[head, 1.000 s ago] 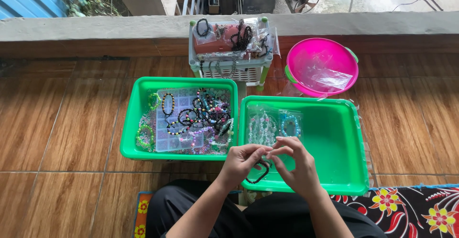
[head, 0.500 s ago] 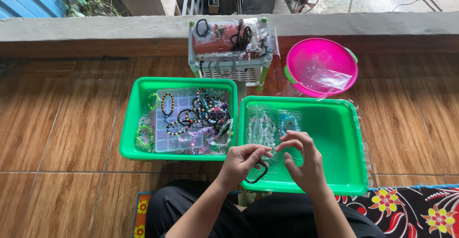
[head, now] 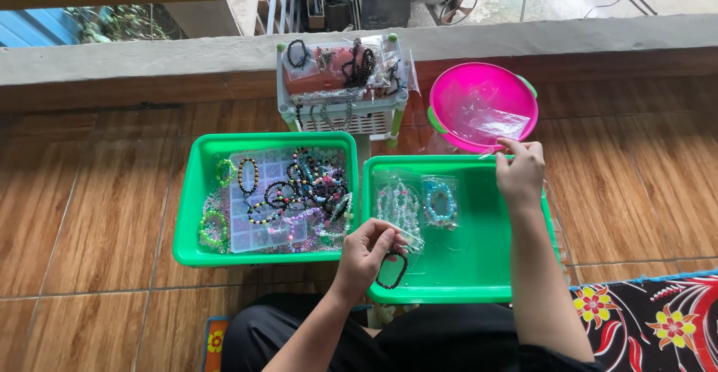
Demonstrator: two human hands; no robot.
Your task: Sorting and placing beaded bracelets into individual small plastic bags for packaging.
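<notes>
Left hand (head: 366, 248) pinches a dark bead bracelet (head: 392, 271) over the near rim of the right green tray (head: 479, 267). Right hand (head: 518, 171) reaches to the pink bowl (head: 482, 103), fingers narrowed on a clear plastic bag (head: 490, 124). Bagging step, apparently; next needs the bag held open.

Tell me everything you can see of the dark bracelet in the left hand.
The black bracelet is a thin closed loop, apparently of small dark beads, roughly oval as it hangs. The left hand pinches its top edge between thumb and fingertips, so the loop dangles below the grip, over the near rim of the right green tray. Nothing else touches it; the right hand is away, near the pink bowl.
</notes>
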